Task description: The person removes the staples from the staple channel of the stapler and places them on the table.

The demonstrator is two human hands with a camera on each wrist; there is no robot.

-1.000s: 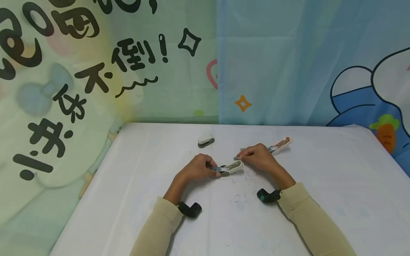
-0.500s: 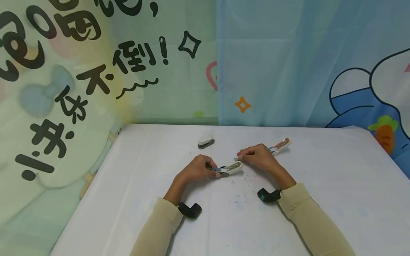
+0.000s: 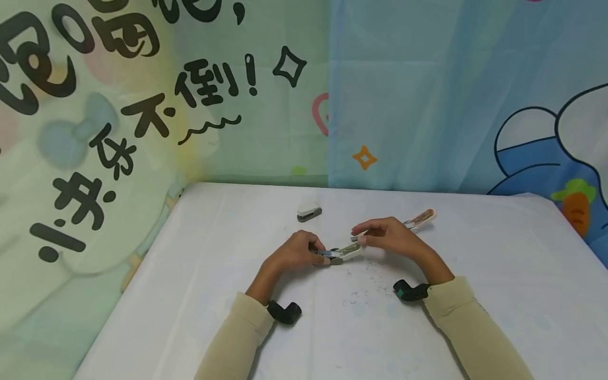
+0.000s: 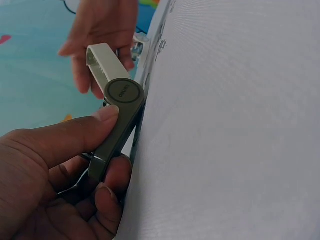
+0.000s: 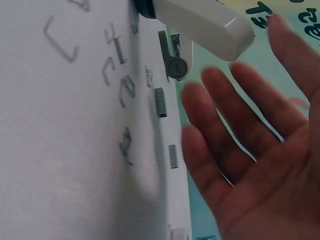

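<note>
My left hand [image 3: 295, 250] grips the grey base of a small stapler [image 4: 122, 107]. The stapler's white top [image 3: 350, 250] is swung back, pointing right. In the left wrist view my thumb presses the base near its round hinge, with fingers curled beneath. My right hand [image 3: 391, 235], fingers spread apart, hovers just past the stapler's white end. Nothing shows in its palm in the right wrist view. Close to its fingertips, a staple strip [image 5: 160, 102] lies on the table, with another staple strip [image 5: 173, 156] nearby.
A closed white and grey stapler [image 3: 309, 212] stands at the back of the table. Behind the right hand lies an opened pink stapler [image 3: 421, 219], partly hidden. Loose staples [image 3: 353, 295] are scattered on the white tabletop [image 3: 361, 338] between the arms.
My right hand has spread its fingers and drawn slightly away from the staple strip that its fingertips were at. The left hand keeps its hold on the stapler. The head view has shifted slightly.
</note>
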